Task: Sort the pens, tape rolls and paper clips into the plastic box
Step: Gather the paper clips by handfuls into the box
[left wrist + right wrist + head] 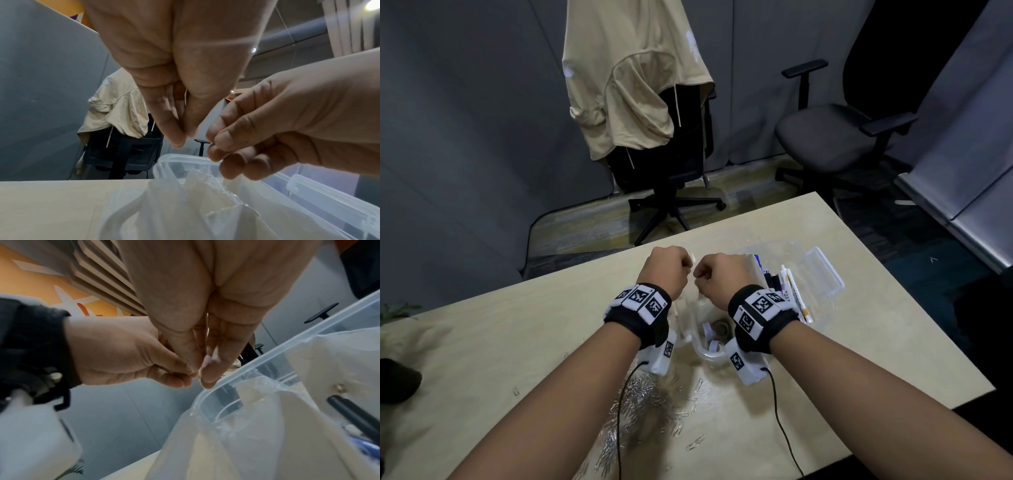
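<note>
Both hands are raised close together over the clear plastic box (pixel 702 354). My left hand (pixel 671 270) (pixel 182 134) pinches the top of a thin clear plastic bag (pixel 195 203) between thumb and forefinger. My right hand (pixel 717 275) (pixel 202 373) pinches the same bag (pixel 236 434) beside it with curled fingers. The bag hangs down into the box's left end. Pens (pixel 791 291) lie in the box's right part, one of them a black pen (pixel 353 412). Tape rolls (pixel 717 330) sit in the near compartment. A heap of paper clips (pixel 643 407) lies on the table below my wrists.
The box's open lid (pixel 822 270) lies to its right on the beige table (pixel 482 359). Stray clips (pixel 695 445) are scattered near the front edge. A dark object (pixel 397 380) and a plant sit at far left. Two office chairs (pixel 835 137) stand beyond the table.
</note>
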